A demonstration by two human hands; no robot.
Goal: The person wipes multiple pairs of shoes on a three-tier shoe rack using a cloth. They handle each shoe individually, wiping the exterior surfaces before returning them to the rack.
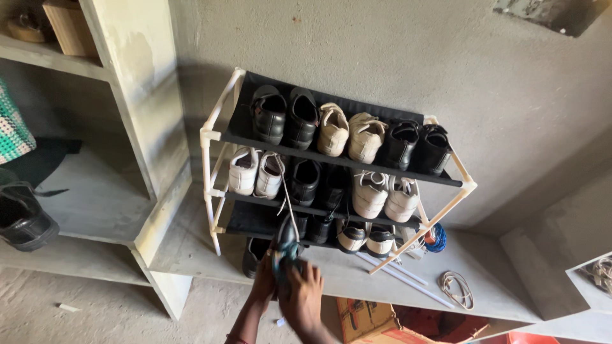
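Observation:
A dark shoe with a teal inside is held up in front of the lowest tier of a white-framed shoe rack. My left hand grips it from the left side. My right hand closes over its heel end from below. A white lace runs up from the shoe across the middle tier. The rack's black shelves carry pairs of black, beige and white shoes.
The rack stands on a grey concrete ledge against a plastered wall. A black shoe sits in the left alcove. A coiled cord, loose white tubes and a blue item lie right of the rack. Cardboard boxes sit below.

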